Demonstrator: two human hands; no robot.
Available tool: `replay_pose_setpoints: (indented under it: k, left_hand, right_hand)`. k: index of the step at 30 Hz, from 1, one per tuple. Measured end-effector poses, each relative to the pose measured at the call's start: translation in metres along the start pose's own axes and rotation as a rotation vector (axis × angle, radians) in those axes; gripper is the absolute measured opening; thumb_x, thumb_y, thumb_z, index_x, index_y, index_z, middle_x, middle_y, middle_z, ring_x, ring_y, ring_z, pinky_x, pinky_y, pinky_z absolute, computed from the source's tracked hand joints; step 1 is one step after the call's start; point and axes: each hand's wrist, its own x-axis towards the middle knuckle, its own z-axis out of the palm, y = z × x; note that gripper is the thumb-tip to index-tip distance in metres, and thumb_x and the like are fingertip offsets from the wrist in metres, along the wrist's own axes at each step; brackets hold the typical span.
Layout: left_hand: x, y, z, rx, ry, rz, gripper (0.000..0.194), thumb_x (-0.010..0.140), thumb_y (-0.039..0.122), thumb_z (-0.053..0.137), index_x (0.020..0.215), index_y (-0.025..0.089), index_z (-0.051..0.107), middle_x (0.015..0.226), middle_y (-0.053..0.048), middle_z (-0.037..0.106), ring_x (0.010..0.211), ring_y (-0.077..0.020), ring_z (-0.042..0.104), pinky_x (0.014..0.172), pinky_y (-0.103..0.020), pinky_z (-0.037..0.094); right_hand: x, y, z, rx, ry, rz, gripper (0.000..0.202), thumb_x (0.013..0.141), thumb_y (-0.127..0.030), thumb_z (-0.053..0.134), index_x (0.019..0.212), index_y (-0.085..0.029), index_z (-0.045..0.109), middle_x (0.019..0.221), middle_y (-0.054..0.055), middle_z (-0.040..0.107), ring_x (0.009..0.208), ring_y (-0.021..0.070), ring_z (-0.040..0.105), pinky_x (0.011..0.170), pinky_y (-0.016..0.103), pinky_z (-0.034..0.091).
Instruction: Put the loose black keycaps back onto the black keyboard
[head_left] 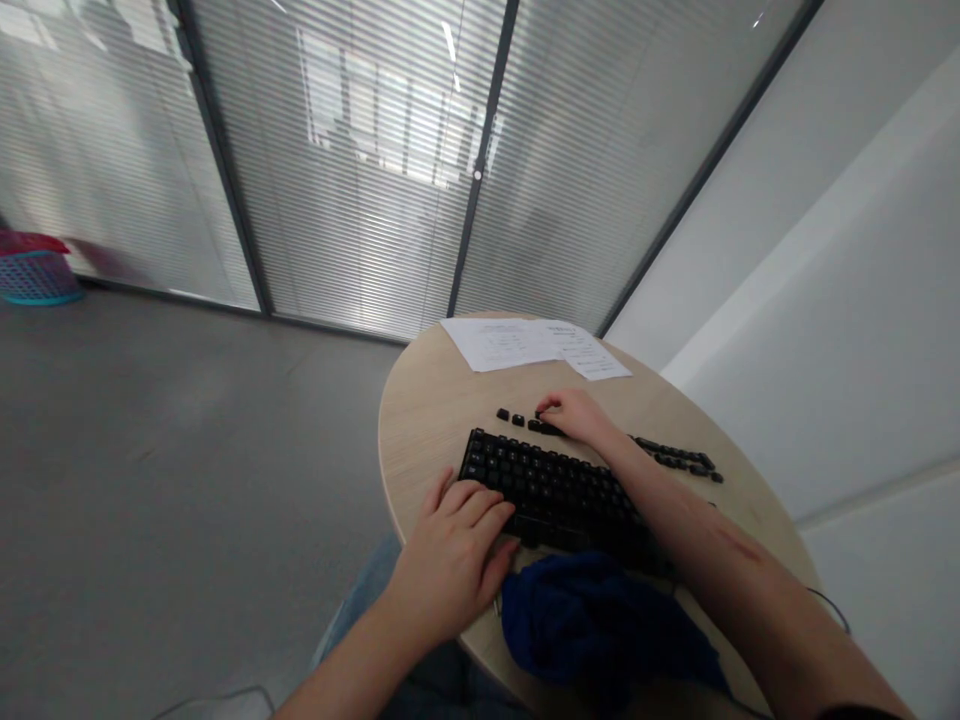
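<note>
A black keyboard (pixel 559 480) lies on the round wooden table, with some gaps showing along its back row. My left hand (pixel 461 540) rests on its near left corner, fingers stretched out over the keys and thumb at the front edge. Beyond the keyboard, my right hand (pixel 576 412) reaches down with thumb and fingertips pinched at a small black keycap (pixel 538 414). Loose keycaps (pixel 503 414) lie to the left of that hand, and more loose keycaps (pixel 679 460) form rows to its right. My right forearm hides part of the keyboard and some keycaps.
A crumpled blue cloth (pixel 592 620) lies at the near table edge, against the keyboard. Printed paper sheets (pixel 517 343) cover the far side of the table (pixel 416 400). A cable (pixel 832 605) hangs at the right. A pink and blue basket (pixel 37 270) stands on the floor.
</note>
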Motion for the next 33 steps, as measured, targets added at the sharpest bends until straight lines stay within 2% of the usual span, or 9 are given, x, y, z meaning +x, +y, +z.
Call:
replay_pose_setpoints:
  k: [3,7,10,12,15,18,24,28,33]
  left_hand:
    - [-0.001,0.000,0.000,0.012,0.007,0.004,0.026,0.095,0.030,0.061,0.119,0.024,0.068,0.118,-0.004,0.073,0.116,-0.0285,0.060,0.118,-0.065,0.027]
    - [-0.001,0.000,0.000,0.031,0.023,0.012,0.028,0.094,0.030,0.060,0.120,0.023,0.068,0.122,-0.007,0.070,0.117,-0.0284,0.060,0.116,-0.062,0.034]
    - [0.000,0.000,0.000,0.022,0.020,0.010,0.027,0.095,0.026,0.057,0.120,0.021,0.067,0.122,-0.008,0.070,0.114,-0.0279,0.061,0.112,-0.058,0.039]
    - [0.001,0.000,-0.001,0.017,0.012,-0.001,0.026,0.095,0.024,0.055,0.118,0.020,0.067,0.120,-0.008,0.071,0.112,-0.0273,0.061,0.111,-0.057,0.039]
    - [0.002,0.001,-0.002,0.031,0.002,-0.012,0.025,0.094,0.024,0.055,0.116,0.020,0.068,0.116,-0.007,0.073,0.111,-0.0264,0.061,0.113,-0.057,0.038]
    - [0.003,0.002,-0.002,0.065,-0.015,-0.016,0.027,0.095,0.026,0.055,0.117,0.021,0.069,0.116,-0.006,0.073,0.112,-0.0263,0.061,0.115,-0.059,0.035]
    - [0.005,0.006,-0.005,0.129,-0.049,0.019,0.023,0.094,0.024,0.056,0.108,0.027,0.075,0.119,-0.005,0.071,0.117,-0.0280,0.059,0.116,-0.061,0.037]
    - [0.009,0.008,-0.007,0.123,-0.061,0.060,0.021,0.093,0.021,0.058,0.105,0.022,0.075,0.119,-0.008,0.069,0.115,-0.0268,0.059,0.110,-0.054,0.048]
    - [0.010,0.009,-0.008,0.110,-0.038,0.062,0.022,0.094,0.017,0.055,0.111,0.017,0.070,0.116,-0.010,0.070,0.112,-0.0246,0.062,0.109,-0.050,0.052]
  right_hand:
    - [0.001,-0.003,0.000,0.023,-0.008,-0.001,0.018,0.082,-0.020,0.070,0.096,-0.023,0.081,0.096,0.002,0.076,0.089,0.0164,0.068,0.084,0.025,0.049]
    - [-0.008,-0.008,-0.007,0.065,0.042,0.003,0.019,0.087,-0.023,0.068,0.101,-0.022,0.080,0.098,0.003,0.076,0.090,0.0150,0.068,0.083,0.024,0.049]
    - [-0.037,-0.016,-0.017,0.164,0.102,-0.045,0.020,0.087,-0.031,0.071,0.103,-0.022,0.079,0.094,0.002,0.075,0.085,0.0143,0.068,0.081,0.024,0.049]
    - [-0.065,-0.023,-0.022,0.268,0.080,-0.111,0.021,0.085,-0.034,0.073,0.101,-0.021,0.079,0.085,0.002,0.074,0.076,0.0135,0.066,0.074,0.024,0.049]
    - [-0.104,-0.037,-0.020,0.378,0.030,-0.228,0.016,0.084,-0.030,0.073,0.096,-0.021,0.079,0.090,0.001,0.076,0.078,0.0132,0.068,0.073,0.023,0.051]
    - [-0.127,-0.047,-0.007,0.417,0.014,-0.340,0.012,0.084,-0.022,0.072,0.094,-0.022,0.079,0.097,0.000,0.076,0.087,0.0129,0.070,0.081,0.023,0.053]
    - [-0.131,-0.048,0.019,0.339,0.122,-0.482,0.011,0.085,-0.019,0.074,0.094,-0.024,0.078,0.096,-0.001,0.076,0.091,0.0149,0.070,0.087,0.029,0.053]
    - [-0.132,-0.046,0.026,0.328,0.179,-0.566,0.011,0.087,-0.019,0.073,0.096,-0.024,0.077,0.098,0.000,0.077,0.090,0.0149,0.069,0.087,0.029,0.052]
    - [-0.133,-0.048,0.028,0.310,0.216,-0.639,0.008,0.091,-0.020,0.069,0.092,-0.022,0.076,0.097,0.001,0.077,0.087,0.0148,0.068,0.085,0.030,0.050]
